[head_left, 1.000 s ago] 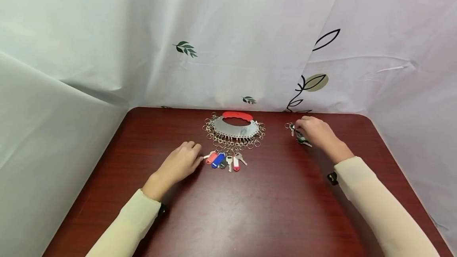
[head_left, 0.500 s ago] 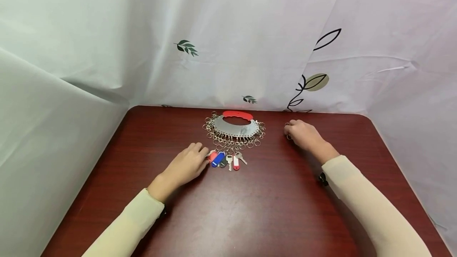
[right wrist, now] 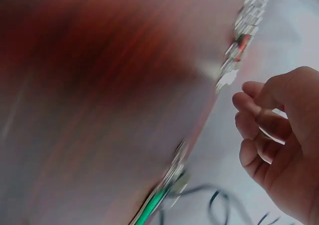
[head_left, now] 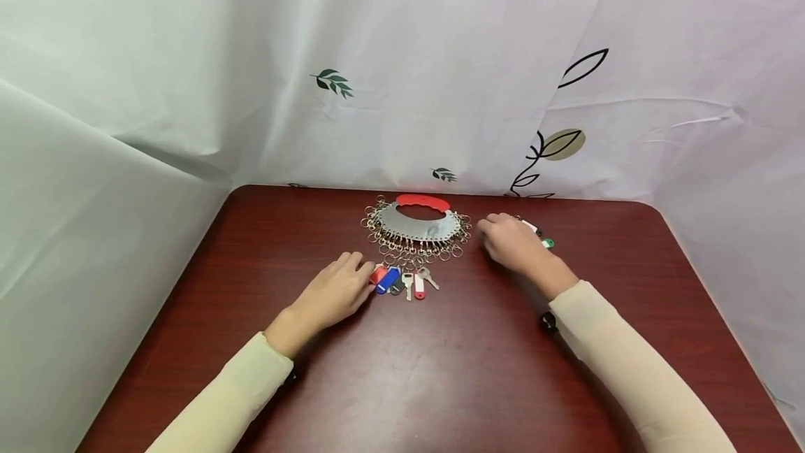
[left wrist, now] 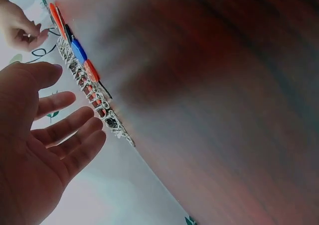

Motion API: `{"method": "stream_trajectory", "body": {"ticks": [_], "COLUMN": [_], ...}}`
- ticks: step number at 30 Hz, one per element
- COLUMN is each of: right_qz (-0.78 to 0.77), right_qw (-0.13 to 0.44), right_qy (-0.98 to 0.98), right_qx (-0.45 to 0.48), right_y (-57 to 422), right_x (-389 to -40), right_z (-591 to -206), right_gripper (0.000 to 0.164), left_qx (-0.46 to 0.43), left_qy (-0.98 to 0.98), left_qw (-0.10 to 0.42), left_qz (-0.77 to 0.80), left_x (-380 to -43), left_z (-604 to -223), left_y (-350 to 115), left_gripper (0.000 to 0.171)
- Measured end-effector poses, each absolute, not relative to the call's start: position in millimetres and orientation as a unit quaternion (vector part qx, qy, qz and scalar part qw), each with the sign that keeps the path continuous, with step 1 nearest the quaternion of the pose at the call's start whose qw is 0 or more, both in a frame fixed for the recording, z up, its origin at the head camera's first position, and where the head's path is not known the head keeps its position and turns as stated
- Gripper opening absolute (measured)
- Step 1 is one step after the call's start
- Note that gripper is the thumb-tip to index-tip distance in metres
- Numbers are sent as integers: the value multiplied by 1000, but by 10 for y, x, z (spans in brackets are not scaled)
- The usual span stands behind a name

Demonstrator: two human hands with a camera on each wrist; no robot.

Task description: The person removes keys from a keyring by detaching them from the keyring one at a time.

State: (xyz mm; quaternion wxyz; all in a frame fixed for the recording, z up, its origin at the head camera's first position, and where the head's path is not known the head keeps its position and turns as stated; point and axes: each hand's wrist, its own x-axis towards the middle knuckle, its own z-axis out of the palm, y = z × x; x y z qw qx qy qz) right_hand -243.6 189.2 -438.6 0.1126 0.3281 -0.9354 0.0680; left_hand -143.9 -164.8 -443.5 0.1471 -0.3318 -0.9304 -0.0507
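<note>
A curved metal key holder (head_left: 409, 226) with a red handle (head_left: 423, 201) lies at the back of the table, fringed with clips and rings. Just in front are a red key tag (head_left: 378, 275), a blue key tag (head_left: 388, 280), a dark tag, a red-and-white tag (head_left: 419, 286) and keys (head_left: 407, 285). My left hand (head_left: 336, 290) is at their left end; the left wrist view shows its fingers relaxed, holding nothing. To the right of the holder is my right hand (head_left: 512, 242), fingers loosely bent with nothing visible in them. Behind it show a white tag (head_left: 530, 226) and a green tag (head_left: 548, 243).
The reddish-brown table (head_left: 428, 369) is bounded at the back and sides by white cloth (head_left: 377, 124) with leaf prints. Both wrists carry a dark device beneath the sleeve cuffs.
My right hand has moved left from the tags and keys on the right, uncovering the white and green tags. The left hand has shifted slightly right, towards the red tag.
</note>
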Motion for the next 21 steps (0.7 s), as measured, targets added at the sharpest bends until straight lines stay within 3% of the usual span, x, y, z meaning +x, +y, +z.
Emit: {"method": "stream_trajectory", "body": {"ticks": [7, 15, 21], "right_qz": [120, 164, 173], "right_qw": [94, 67, 19], "right_qy": [-924, -910, -911], "right_qx": [351, 376, 374], "right_y": [1408, 1133, 1004], "right_x": [-2327, -2297, -2274], "right_z": [-4362, -4400, -4418], "right_gripper": [8, 6, 6], "left_qx": [-317, -330, -319], "left_qy": [-937, -927, -931], "left_qw": [137, 167, 160], "left_qz": [-46, -58, -72], "left_x": [-1433, -1454, -1485], "left_z": [-4408, -4414, -4385], "left_y": [-1629, -1573, -1500], "left_gripper": [26, 31, 22]}}
